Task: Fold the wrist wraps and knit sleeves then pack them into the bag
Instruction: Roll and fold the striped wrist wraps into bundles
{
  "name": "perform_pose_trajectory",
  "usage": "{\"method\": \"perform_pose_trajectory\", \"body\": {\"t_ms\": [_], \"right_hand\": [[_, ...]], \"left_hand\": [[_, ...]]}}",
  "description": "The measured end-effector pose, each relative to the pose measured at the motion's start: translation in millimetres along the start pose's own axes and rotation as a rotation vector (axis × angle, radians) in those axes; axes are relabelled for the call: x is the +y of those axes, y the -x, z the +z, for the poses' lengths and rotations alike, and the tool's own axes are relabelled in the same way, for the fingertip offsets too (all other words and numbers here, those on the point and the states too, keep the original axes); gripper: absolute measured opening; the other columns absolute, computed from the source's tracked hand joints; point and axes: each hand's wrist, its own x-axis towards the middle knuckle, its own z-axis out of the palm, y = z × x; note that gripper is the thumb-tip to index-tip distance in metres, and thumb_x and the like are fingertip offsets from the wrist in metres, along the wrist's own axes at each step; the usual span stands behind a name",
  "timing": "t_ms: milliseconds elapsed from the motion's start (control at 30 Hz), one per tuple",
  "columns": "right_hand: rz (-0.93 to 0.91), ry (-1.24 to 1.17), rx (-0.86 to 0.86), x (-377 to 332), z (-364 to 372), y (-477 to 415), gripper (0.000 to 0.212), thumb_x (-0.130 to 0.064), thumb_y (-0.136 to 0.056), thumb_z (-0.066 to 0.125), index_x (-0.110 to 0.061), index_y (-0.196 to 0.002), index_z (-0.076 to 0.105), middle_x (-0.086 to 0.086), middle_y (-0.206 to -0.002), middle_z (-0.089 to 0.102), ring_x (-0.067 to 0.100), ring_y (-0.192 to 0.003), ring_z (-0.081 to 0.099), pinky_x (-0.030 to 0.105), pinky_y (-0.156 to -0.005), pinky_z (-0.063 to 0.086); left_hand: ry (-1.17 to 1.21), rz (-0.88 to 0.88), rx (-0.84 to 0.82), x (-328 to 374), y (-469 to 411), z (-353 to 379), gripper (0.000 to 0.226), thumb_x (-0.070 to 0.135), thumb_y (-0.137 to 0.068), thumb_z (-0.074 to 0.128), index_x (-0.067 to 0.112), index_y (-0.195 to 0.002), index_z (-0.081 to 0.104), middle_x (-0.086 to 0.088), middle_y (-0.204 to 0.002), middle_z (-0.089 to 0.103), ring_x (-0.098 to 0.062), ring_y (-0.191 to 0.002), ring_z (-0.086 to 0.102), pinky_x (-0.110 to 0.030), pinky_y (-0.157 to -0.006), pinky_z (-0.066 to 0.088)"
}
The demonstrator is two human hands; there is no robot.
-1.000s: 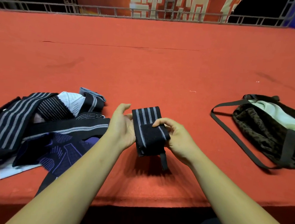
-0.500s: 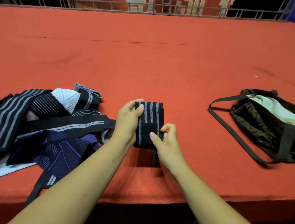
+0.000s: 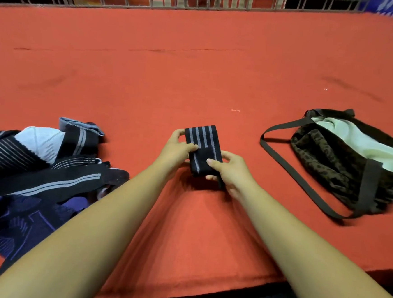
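1. The folded wrist wrap (image 3: pixel 202 149) sat on the red table (image 3: pixel 196 78), near the front edge and about in the middle. It was black with gray stripes.
2. The left hand (image 3: pixel 175 150) held the wrap's left side, with its thumb pressed on top. This grip was closed on the wrap.
3. The right hand (image 3: pixel 230 169) held the wrap's near right corner, with fingertips on top and the thumb below. This grip was closed on the wrap too.
4. A short black strap end poked out under the wrap, by the right hand.
5. A pile of wraps and sleeves (image 3: pixel 38 174) lay to the left, apart from the hands. It had black striped pieces, a white one and a dark blue one.
6. The bag (image 3: pixel 344 165) lay to the right, well apart from the wrap. It was dark and spotted, and its top was open, showing a pale lining.
7. The bag's long strap (image 3: pixel 290 170) looped on the table between the bag and the hands.
8. A metal rail (image 3: pixel 202 2) ran along the far side of the table.
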Motion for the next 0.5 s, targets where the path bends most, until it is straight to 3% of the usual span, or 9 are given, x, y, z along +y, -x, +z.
{"method": "perform_pose_trajectory", "body": {"t_ms": [67,133,200,267,400,500], "right_hand": [[0.056,-0.019,-0.021,-0.6,-5.7,-21.2,0.021,0.008,-0.092,0.058,0.000,-0.111,0.061,0.016,-0.109,0.066,0.023,-0.083,0.068,0.023,-0.059,0.059],[0.056,0.034,0.031,0.5,-9.9,-39.0,0.013,0.007,-0.091,0.060,-0.003,-0.097,0.056,0.013,-0.100,0.064,0.019,-0.073,0.065,0.023,-0.060,0.058],[0.027,0.216,0.114,3.6,-14.8,-54.9,0.023,-0.001,-0.089,0.067,-0.014,-0.083,0.048,0.009,-0.085,0.063,0.017,-0.060,0.061,0.028,-0.054,0.053],[-0.035,0.468,0.166,7.2,-19.1,-65.1,0.026,-0.015,-0.085,0.073,-0.017,-0.074,0.050,0.010,-0.073,0.065,0.019,-0.056,0.057,0.033,-0.056,0.046],[-0.132,0.761,0.226,14.6,-20.0,-73.5,0.036,-0.030,-0.084,0.072,-0.015,-0.063,0.046,0.006,-0.067,0.052,0.026,-0.066,0.047,0.035,-0.062,0.034],[-0.156,0.943,0.233,7.0,-21.4,-71.3,0.025,-0.030,-0.083,0.067,-0.009,-0.075,0.057,0.012,-0.081,0.056,0.031,-0.087,0.052,0.035,-0.074,0.036]], "left_hand": [[-0.047,-0.021,0.073,-5.4,-25.6,8.3,0.027,0.002,-0.093,0.060,0.016,-0.108,0.043,-0.012,-0.104,0.065,-0.025,-0.087,0.065,-0.037,-0.065,0.052],[-0.072,-0.030,0.115,-11.1,-46.8,16.3,0.027,0.004,-0.092,0.064,0.015,-0.100,0.040,-0.015,-0.104,0.064,-0.028,-0.090,0.065,-0.045,-0.074,0.055],[-0.095,-0.055,0.147,-17.6,-62.8,22.5,0.025,0.006,-0.091,0.064,0.016,-0.099,0.042,-0.016,-0.101,0.065,-0.028,-0.086,0.065,-0.049,-0.081,0.056],[-0.169,-0.061,0.160,-23.0,-74.7,27.5,0.022,0.007,-0.091,0.061,0.013,-0.105,0.046,-0.017,-0.100,0.066,-0.026,-0.081,0.064,-0.046,-0.077,0.057],[-0.566,0.052,0.170,-34.3,-93.0,23.2,0.024,0.014,-0.085,0.066,0.010,-0.105,0.054,-0.005,-0.099,0.065,-0.023,-0.090,0.063,-0.037,-0.082,0.054],[-0.774,0.121,0.169,-22.4,-86.7,2.9,0.008,0.014,-0.085,0.065,0.012,-0.092,0.064,-0.008,-0.091,0.069,-0.024,-0.086,0.065,-0.033,-0.078,0.053]]}}
